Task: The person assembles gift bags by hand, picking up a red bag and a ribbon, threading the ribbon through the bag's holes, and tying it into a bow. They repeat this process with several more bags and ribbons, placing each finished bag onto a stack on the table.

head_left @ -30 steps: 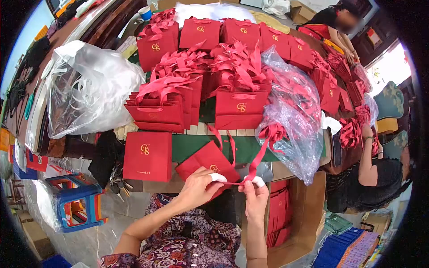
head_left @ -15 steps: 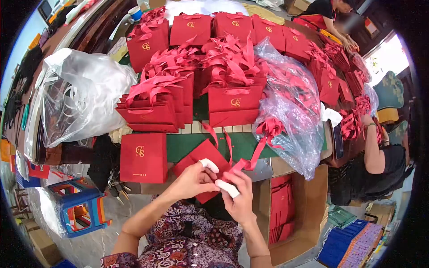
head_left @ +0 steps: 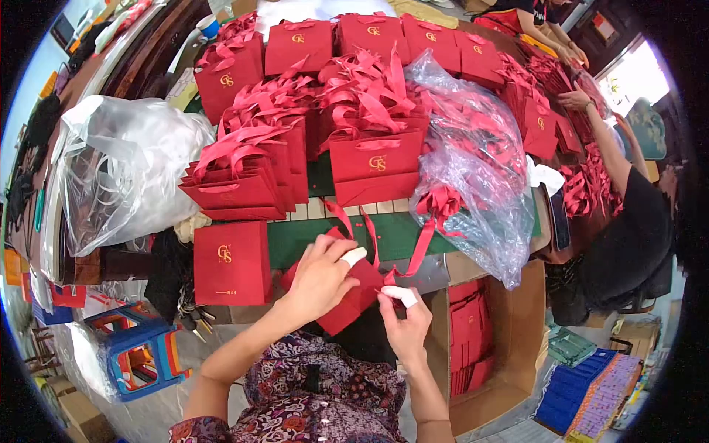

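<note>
Stool left of open carton. Central bags (head_left: 377, 166) between plastic sacks (head_left: 133, 177)

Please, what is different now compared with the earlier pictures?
The left hand let go of the ribbon and moved forward, onto the tilted red bag. The co-worker's raised arm moved forward too, toward the far bags. The right hand is again at the ribbon; the bag stacks stayed.

I see matt, smooth red paper bags (head_left: 377, 166), glossy cloth ribbon (head_left: 419, 251), crinkled shiny plastic (head_left: 480, 170) and plain brown cardboard (head_left: 509, 347).
</note>
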The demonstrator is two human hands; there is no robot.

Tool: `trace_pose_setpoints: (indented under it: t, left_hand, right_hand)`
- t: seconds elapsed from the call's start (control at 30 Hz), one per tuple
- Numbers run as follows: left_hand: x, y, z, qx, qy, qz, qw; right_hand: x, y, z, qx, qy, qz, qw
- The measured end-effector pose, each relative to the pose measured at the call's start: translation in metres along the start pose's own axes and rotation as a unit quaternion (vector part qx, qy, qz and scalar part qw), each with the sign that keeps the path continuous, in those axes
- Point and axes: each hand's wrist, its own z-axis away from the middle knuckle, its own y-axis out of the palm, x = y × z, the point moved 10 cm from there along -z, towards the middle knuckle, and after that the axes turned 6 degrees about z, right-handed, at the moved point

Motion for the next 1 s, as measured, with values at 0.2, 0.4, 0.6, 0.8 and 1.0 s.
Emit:
trace_pose_setpoints:
  t: [0.2,0.4,0.6,0.8,1.0]
  left_hand:
    - [-0.004,0.016,-0.003,0.069,0.009,-0.073,0.995]
    - [-0.012,0.013,0.002,0.029,0.041,-0.048,0.998]
    - [-0.007,0.016,0.014,0.015,-0.025,-0.013,1.000]
    - [0.007,0.005,0.017,-0.009,-0.074,0.034,0.997]
    - [-0.001,0.001,0.016,-0.017,-0.061,0.065,0.996]
  right_hand:
    - [0.002,0.014,-0.005,-0.047,-0.065,0.125,0.989]
    - [0.005,0.017,-0.008,-0.042,-0.051,0.091,0.994]
    - [0.010,0.029,-0.008,-0.013,-0.014,0.146,0.989]
    - [0.022,0.020,-0.002,-0.054,-0.060,0.090,0.993]
    - [0.026,0.022,-0.003,-0.027,-0.110,0.144,0.983]
